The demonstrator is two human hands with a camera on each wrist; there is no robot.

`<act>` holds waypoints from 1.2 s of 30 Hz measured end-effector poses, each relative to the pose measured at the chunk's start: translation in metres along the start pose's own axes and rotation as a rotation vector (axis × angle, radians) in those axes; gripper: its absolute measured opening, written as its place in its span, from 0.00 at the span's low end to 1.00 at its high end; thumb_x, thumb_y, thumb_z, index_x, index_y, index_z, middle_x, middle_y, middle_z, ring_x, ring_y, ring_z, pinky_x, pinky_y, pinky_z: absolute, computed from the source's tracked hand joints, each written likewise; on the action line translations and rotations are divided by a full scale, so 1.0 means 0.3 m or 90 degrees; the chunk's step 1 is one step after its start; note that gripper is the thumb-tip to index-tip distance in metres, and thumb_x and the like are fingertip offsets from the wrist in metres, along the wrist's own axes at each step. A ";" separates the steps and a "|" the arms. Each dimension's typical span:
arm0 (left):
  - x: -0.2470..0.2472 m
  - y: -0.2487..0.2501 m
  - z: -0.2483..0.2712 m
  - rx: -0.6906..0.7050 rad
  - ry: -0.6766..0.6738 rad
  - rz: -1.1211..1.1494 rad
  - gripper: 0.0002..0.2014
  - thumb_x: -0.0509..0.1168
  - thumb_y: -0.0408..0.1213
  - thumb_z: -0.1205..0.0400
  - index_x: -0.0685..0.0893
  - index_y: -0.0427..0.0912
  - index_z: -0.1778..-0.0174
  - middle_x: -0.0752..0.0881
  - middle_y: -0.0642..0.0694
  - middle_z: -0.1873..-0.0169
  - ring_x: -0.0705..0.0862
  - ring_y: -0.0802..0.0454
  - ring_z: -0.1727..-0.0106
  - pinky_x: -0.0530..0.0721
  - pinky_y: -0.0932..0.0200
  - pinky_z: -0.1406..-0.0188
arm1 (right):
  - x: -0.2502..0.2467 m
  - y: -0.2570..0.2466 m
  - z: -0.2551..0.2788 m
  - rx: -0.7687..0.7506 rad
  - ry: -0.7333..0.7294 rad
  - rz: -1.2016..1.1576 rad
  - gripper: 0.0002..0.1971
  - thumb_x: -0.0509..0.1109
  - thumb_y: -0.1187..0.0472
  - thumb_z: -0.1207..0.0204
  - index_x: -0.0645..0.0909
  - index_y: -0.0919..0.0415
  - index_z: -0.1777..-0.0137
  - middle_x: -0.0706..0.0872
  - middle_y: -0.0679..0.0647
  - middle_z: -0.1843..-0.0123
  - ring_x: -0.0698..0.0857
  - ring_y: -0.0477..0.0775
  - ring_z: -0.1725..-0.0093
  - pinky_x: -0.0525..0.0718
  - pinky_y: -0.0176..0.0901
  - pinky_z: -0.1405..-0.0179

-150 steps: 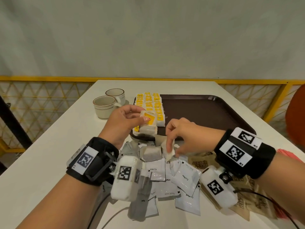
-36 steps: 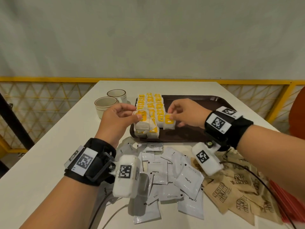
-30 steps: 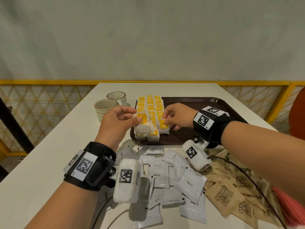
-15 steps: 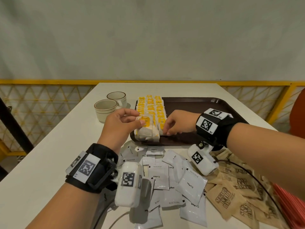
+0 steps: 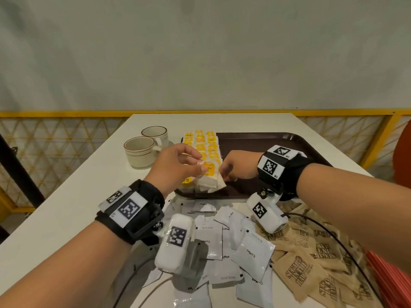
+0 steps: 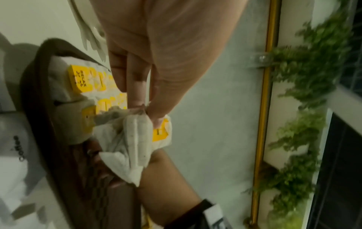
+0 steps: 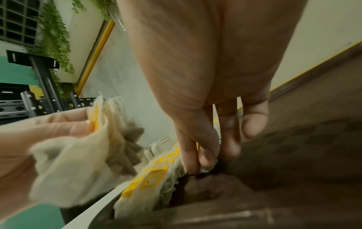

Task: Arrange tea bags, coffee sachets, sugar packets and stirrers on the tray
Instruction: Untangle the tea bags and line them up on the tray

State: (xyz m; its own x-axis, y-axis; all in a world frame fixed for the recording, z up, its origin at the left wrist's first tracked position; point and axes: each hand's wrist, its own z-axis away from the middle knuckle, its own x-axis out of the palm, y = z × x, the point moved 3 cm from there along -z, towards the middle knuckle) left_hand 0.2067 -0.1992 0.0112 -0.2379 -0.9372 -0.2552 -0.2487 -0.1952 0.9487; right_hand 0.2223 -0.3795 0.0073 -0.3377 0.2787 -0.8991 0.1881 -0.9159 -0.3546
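The left hand (image 5: 175,167) pinches a bunch of soft, crinkled tea bags (image 5: 209,178) while the right hand (image 5: 239,165) pinches one flat on the smooth brown tray (image 5: 255,141).

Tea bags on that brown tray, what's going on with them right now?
A person is laying tea bags in rows at the left end of the brown tray. The left hand holds a small bunch of tea bags over the near end of the rows, while the right hand pinches one bag down on the tray beside them. Coffee sachets and brown sugar packets lie on the table, not yet on the tray.
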 end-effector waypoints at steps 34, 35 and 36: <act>0.096 0.050 -0.293 -0.029 -0.329 -0.479 0.04 0.71 0.41 0.22 0.91 0.51 0.55 0.88 0.61 0.61 0.84 0.60 0.59 0.79 0.65 0.53 | 0.045 0.061 0.044 0.094 0.102 -0.356 0.16 0.80 0.74 0.35 0.75 0.63 0.57 0.81 0.55 0.65 0.82 0.54 0.65 0.89 0.57 0.51; 0.093 0.047 -0.285 -0.027 -0.348 -0.483 0.04 0.71 0.44 0.22 0.91 0.52 0.54 0.88 0.61 0.62 0.84 0.62 0.59 0.79 0.65 0.54 | 0.046 0.062 0.041 0.093 0.108 -0.360 0.16 0.80 0.74 0.35 0.76 0.64 0.56 0.81 0.56 0.65 0.82 0.54 0.65 0.89 0.56 0.51; 0.094 0.041 -0.278 -0.019 -0.361 -0.496 0.05 0.71 0.45 0.22 0.90 0.52 0.55 0.88 0.60 0.61 0.84 0.62 0.57 0.78 0.66 0.53 | 0.046 0.062 0.039 0.091 0.112 -0.359 0.16 0.80 0.74 0.35 0.76 0.64 0.55 0.81 0.56 0.65 0.83 0.54 0.65 0.89 0.55 0.52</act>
State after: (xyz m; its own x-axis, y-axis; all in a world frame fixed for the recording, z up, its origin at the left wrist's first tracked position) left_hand 0.2752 -0.2521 0.0313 -0.4362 -0.2634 -0.8604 -0.5068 -0.7182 0.4768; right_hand 0.2104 -0.3960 -0.0087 -0.1897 0.7645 -0.6161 -0.1058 -0.6397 -0.7613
